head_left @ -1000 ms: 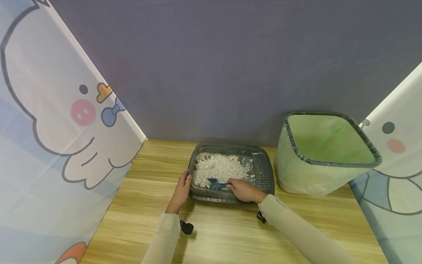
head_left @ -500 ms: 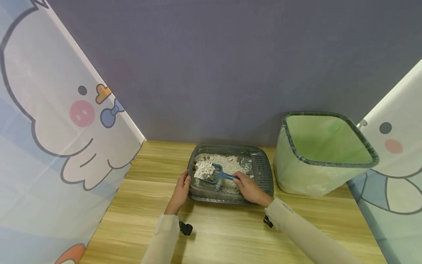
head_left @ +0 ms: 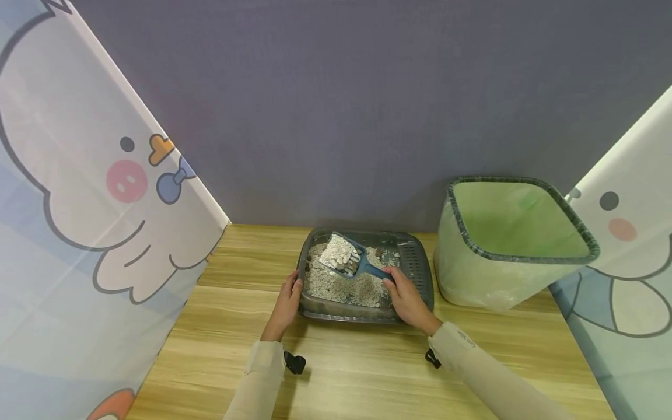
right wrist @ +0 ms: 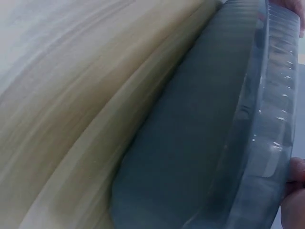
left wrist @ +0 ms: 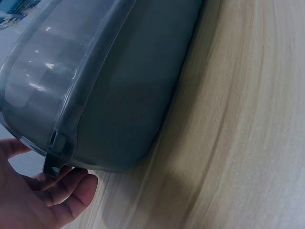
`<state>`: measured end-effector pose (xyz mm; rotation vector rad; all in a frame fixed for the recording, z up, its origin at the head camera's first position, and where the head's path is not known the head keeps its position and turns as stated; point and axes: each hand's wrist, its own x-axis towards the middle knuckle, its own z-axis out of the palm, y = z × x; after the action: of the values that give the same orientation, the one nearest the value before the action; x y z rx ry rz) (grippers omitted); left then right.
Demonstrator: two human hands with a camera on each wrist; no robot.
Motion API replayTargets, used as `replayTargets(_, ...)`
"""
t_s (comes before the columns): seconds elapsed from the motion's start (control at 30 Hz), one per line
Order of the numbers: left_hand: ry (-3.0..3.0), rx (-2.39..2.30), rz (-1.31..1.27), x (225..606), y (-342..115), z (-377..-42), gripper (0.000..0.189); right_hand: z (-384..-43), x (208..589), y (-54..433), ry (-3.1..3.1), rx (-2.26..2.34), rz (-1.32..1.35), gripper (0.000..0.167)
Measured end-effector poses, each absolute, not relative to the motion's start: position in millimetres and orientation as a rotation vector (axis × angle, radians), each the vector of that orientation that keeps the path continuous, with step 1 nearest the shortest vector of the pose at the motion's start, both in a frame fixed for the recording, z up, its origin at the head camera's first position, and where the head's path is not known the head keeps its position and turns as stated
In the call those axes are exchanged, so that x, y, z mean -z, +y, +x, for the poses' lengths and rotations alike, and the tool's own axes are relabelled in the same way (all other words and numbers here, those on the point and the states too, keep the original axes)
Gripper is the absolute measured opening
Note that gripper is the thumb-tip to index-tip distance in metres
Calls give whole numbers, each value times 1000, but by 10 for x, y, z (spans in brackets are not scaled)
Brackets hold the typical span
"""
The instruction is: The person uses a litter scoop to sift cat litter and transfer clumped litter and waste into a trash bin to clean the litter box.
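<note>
A grey litter tray holds pale litter with some brown lumps. My left hand grips its left rim, thumb on top; in the left wrist view the fingers of that left hand curl beneath the rim. Over the litter, my right hand holds a blue litter scoop by its handle. White litter and a few brownish lumps fill the scoop's head, which points left. Only the edge of the right hand shows in the right wrist view, past the tray wall.
Right of the tray stands a large lined bin with a dark patterned rim and green inside. A grey wall rises behind the wooden table. Printed cartoon sheets hang at both sides.
From low at the tray's front, the scoop has come up out of the litter with a load on it. My right hand has shifted slightly right; the left stays on the rim.
</note>
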<state>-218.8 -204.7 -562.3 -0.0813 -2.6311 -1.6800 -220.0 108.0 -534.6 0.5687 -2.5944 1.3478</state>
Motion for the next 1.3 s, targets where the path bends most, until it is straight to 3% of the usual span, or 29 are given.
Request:
replayTargets(0.47, -2668, 1697, -49, 5619, -2056, -2187, 54, -2267, 5300, 1166, -2564, -1304, 542, 33)
replayTargets(0.93, -2665, 1718, -43, 5640, -2068, -2180, 59, -2251, 5158, 1282, -2584, -1122, 553, 26)
replayTargets(1.3, -2648, 1718, -62, 5650, -2071, -2196, 61, -2111, 5519, 1189, -2387, -1071, 414, 23)
